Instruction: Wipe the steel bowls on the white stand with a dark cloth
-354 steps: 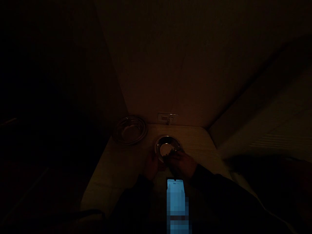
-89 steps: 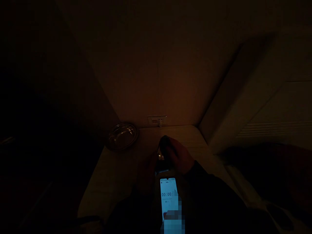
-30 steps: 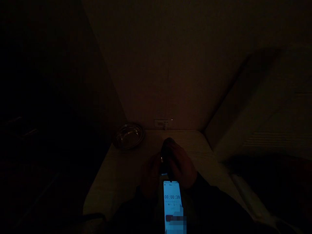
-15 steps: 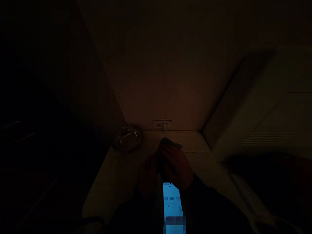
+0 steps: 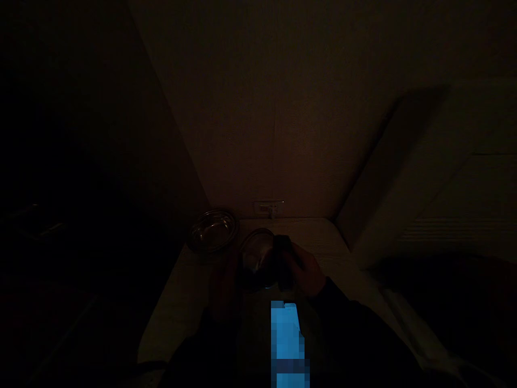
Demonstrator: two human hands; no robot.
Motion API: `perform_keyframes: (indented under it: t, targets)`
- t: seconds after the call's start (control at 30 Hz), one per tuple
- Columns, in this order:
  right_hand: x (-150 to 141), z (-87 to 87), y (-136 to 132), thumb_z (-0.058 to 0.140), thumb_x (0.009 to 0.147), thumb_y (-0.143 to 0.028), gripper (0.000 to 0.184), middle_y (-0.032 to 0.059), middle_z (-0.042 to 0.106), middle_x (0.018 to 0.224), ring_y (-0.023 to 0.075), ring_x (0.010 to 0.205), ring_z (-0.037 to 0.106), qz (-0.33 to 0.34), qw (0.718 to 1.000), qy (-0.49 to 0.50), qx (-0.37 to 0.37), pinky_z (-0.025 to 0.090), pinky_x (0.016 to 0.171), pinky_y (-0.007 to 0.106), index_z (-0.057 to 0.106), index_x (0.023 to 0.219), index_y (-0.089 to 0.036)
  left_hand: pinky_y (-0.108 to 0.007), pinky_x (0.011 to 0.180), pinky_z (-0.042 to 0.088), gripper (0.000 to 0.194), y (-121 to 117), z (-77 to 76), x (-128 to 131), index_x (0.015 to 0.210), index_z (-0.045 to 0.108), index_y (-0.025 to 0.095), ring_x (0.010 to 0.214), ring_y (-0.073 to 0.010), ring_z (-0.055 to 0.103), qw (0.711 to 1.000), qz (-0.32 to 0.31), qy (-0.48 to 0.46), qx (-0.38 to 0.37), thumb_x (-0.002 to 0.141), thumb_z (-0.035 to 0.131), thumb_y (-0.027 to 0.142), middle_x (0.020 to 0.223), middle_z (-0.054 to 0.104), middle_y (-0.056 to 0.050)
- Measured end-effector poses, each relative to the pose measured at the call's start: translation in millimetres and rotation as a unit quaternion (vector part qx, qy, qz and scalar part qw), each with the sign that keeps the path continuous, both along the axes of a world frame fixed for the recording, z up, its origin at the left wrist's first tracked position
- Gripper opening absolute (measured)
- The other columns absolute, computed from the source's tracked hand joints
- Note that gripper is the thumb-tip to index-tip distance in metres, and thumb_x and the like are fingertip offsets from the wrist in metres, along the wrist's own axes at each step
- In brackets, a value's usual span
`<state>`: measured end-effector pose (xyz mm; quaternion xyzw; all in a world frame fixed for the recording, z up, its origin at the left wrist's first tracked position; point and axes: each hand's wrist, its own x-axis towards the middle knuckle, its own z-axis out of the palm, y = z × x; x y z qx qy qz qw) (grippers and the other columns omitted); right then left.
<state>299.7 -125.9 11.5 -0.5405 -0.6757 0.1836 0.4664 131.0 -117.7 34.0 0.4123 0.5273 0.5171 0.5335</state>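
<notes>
The scene is very dark. A small steel bowl is tilted on edge between my hands, its inside turned toward the camera. My left hand holds the bowl's left side. My right hand is closed on a dark cloth-like thing pressed against the bowl's right rim. A lit phone stands just in front of me, below the hands. The fingers are hard to make out.
A second steel bowl rests at the back left of the pale table. A wall socket sits on the wall behind. A pale panel rises to the right. Left of the table all is black.
The bowl, hidden under my right hand half a second ago, now shows its tilted inside. My left hand has shifted left and my right hand to the bowl's right edge.
</notes>
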Motion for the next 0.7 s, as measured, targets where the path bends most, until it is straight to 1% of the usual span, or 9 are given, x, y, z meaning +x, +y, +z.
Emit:
perform_keyframes:
  t: [0.03, 0.1, 0.2, 0.27, 0.37, 0.43, 0.53, 0.63, 0.7]
  targets:
    - [1, 1.5, 1, 0.039, 0.087, -0.029, 0.033, 0.0105, 0.062, 0.108, 0.0214, 0.098, 0.059, -0.007, 1.000, 0.006, 0.002, 0.049, 0.084, 0.038, 0.053, 0.114, -0.016, -0.028, 0.056, 0.047, 0.031, 0, 2.2, 0, 0.071, 0.068, 0.016, 0.069, -0.0206, 0.062, 1.000, -0.002, -0.008, -0.003, 0.071, 0.056, 0.044, 0.071, 0.068, -0.007]
    - [1, 8.8, 2, 0.041, 0.086, -0.028, 0.034, 0.0106, 0.060, 0.113, 0.0218, 0.104, 0.056, -0.001, 0.999, -0.014, 0.038, 0.046, 0.089, 0.039, 0.052, 0.116, -0.016, -0.029, 0.058, 0.048, 0.032, 1, 5.3, 2, 0.075, 0.069, 0.015, 0.070, -0.0204, 0.062, 0.999, -0.012, -0.031, -0.009, 0.072, 0.055, 0.044, 0.074, 0.069, -0.007]
    - [-2, 16.7, 0, 0.044, 0.084, -0.025, 0.034, 0.0094, 0.058, 0.117, 0.0215, 0.110, 0.052, 0.040, 0.994, -0.051, 0.088, 0.042, 0.094, 0.040, 0.051, 0.117, -0.019, -0.028, 0.059, 0.049, 0.032, 3, 4.4, 6, 0.081, 0.068, 0.015, 0.072, -0.0202, 0.063, 0.996, -0.034, -0.078, -0.019, 0.072, 0.056, 0.043, 0.078, 0.069, -0.006]
    - [-2, 12.3, -1, 0.044, 0.084, -0.025, 0.035, 0.0091, 0.058, 0.117, 0.0211, 0.108, 0.053, 0.040, 0.995, -0.037, 0.078, 0.044, 0.093, 0.039, 0.051, 0.118, -0.020, -0.028, 0.059, 0.050, 0.034, 5, 0.5, 6, 0.084, 0.068, 0.014, 0.075, -0.0212, 0.063, 0.994, -0.022, -0.106, -0.027, 0.072, 0.056, 0.045, 0.080, 0.070, -0.007]
    - [3, -0.3, -1, 0.042, 0.086, -0.026, 0.037, 0.0097, 0.059, 0.116, 0.0209, 0.106, 0.056, 0.016, 0.999, 0.000, 0.030, 0.046, 0.091, 0.039, 0.048, 0.122, -0.019, -0.030, 0.063, 0.051, 0.035, 8, -7.3, 3, 0.087, 0.068, 0.014, 0.081, -0.0230, 0.064, 0.991, 0.004, -0.125, -0.046, 0.070, 0.057, 0.043, 0.086, 0.070, -0.008]
    - [6, -3.2, 2, 0.043, 0.085, -0.027, 0.037, 0.0101, 0.059, 0.116, 0.0216, 0.107, 0.055, 0.012, 1.000, 0.006, 0.019, 0.045, 0.092, 0.040, 0.050, 0.121, -0.018, -0.030, 0.065, 0.051, 0.033, 9, -11.9, 3, 0.084, 0.069, 0.014, 0.081, -0.0237, 0.064, 0.990, -0.018, -0.125, -0.055, 0.070, 0.058, 0.042, 0.084, 0.070, -0.009]
    - [6, 0.1, 5, 0.045, 0.084, -0.027, 0.036, 0.0099, 0.058, 0.117, 0.0220, 0.108, 0.054, 0.029, 0.999, 0.002, 0.029, 0.043, 0.094, 0.041, 0.052, 0.118, -0.018, -0.031, 0.071, 0.051, 0.028, 13, -15.2, 3, 0.081, 0.069, 0.014, 0.087, -0.0242, 0.063, 0.991, -0.049, -0.118, -0.049, 0.068, 0.060, 0.038, 0.086, 0.070, -0.009]
    - [5, -1.1, -1, 0.043, 0.086, -0.025, 0.041, 0.0093, 0.052, 0.125, 0.0210, 0.115, 0.048, 0.038, 0.998, 0.006, 0.042, 0.041, 0.097, 0.041, 0.045, 0.126, -0.019, -0.034, 0.079, 0.050, 0.033, 18, -13.5, 4, 0.089, 0.068, 0.017, 0.098, -0.0245, 0.060, 0.989, -0.033, -0.135, -0.043, 0.073, 0.053, 0.042, 0.098, 0.068, -0.008]
    - [6, -4.6, -5, 0.041, 0.087, -0.025, 0.044, 0.0092, 0.047, 0.130, 0.0208, 0.119, 0.043, 0.029, 0.998, 0.012, 0.045, 0.039, 0.099, 0.041, 0.039, 0.130, -0.020, -0.036, 0.081, 0.050, 0.038, 18, -10.8, 6, 0.091, 0.068, 0.018, 0.099, -0.0251, 0.059, 0.989, -0.029, -0.141, -0.043, 0.077, 0.045, 0.045, 0.099, 0.068, -0.007]
